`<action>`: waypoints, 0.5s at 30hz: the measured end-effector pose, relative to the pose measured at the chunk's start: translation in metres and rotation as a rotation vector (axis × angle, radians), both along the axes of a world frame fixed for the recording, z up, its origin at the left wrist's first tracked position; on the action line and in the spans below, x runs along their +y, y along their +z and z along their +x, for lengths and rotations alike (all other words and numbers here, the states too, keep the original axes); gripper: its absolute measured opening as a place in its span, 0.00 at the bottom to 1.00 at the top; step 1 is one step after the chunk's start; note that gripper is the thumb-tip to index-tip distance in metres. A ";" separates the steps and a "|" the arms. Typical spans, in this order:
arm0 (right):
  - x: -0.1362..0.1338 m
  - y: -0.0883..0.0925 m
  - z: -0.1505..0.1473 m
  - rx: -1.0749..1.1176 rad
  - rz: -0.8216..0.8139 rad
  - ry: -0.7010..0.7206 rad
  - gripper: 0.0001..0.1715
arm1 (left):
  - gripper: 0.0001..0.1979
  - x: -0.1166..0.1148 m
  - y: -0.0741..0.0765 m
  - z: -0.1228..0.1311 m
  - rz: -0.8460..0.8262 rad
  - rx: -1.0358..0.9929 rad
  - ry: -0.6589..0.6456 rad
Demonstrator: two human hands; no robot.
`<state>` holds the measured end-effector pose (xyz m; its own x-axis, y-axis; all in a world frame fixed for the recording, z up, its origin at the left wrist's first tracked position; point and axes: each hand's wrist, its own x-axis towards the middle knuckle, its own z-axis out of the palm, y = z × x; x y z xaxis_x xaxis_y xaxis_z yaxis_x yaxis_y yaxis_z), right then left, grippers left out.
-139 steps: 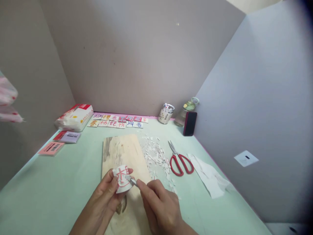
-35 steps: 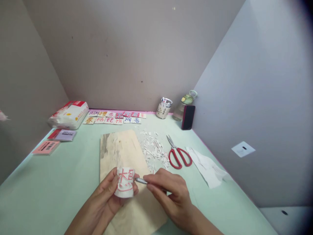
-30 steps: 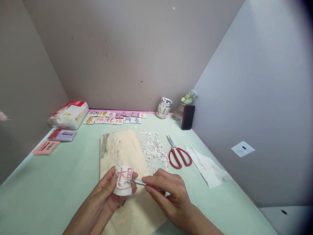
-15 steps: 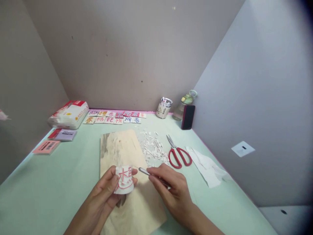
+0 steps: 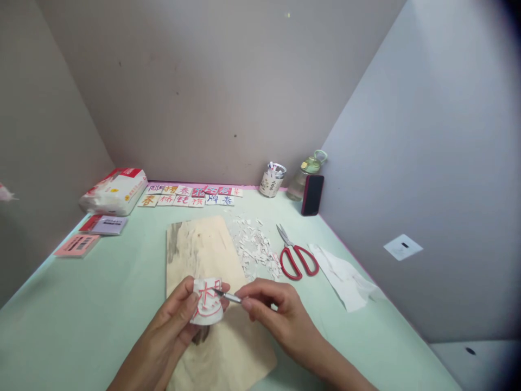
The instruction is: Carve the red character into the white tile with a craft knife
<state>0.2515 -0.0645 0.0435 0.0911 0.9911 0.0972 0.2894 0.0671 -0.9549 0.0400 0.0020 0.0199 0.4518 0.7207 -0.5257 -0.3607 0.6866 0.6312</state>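
Observation:
Between the thumb and fingers of my left hand (image 5: 179, 312) is a small white piece of paper or card (image 5: 207, 315) with a red character drawn on it. Its lower edge is curved. My right hand (image 5: 277, 309) pinches a slim silver craft knife (image 5: 232, 297) like a pen. The knife's dark tip lies over the red strokes on the right half of the card; whether it touches is too fine to tell. Both hands are above a wooden board (image 5: 203, 244) with dark smudges at its upper left.
White paper scraps (image 5: 256, 247) lie right of the board, beside red-handled scissors (image 5: 297, 258) and a crumpled tissue (image 5: 344, 279). Behind are rows of lettered cards (image 5: 181, 200), a tin (image 5: 272, 183), a bottle (image 5: 299, 182) and a phone (image 5: 313, 195). A tissue pack (image 5: 118, 190) stands left.
My right hand has brought the knife tip left and slightly down, from beside the card to over its characters. My left hand has stayed almost still with the card.

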 end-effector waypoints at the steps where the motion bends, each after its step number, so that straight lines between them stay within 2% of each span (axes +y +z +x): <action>1: 0.000 0.000 0.000 -0.006 0.007 -0.034 0.11 | 0.38 0.000 0.001 0.001 0.009 0.002 0.000; 5: 0.002 -0.003 0.002 0.014 0.045 -0.187 0.11 | 0.39 0.001 0.006 0.002 0.030 0.004 -0.034; 10: 0.000 -0.003 0.002 -0.014 0.082 -0.139 0.10 | 0.38 -0.001 0.004 -0.001 0.058 -0.005 -0.057; 15: -0.003 -0.001 -0.001 -0.065 0.145 -0.088 0.07 | 0.29 0.001 -0.002 -0.004 0.124 -0.023 -0.074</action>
<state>0.2501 -0.0678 0.0425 0.1660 0.9546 0.2473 0.3607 0.1746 -0.9162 0.0361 0.0029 0.0176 0.5171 0.7437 -0.4237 -0.3277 0.6293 0.7047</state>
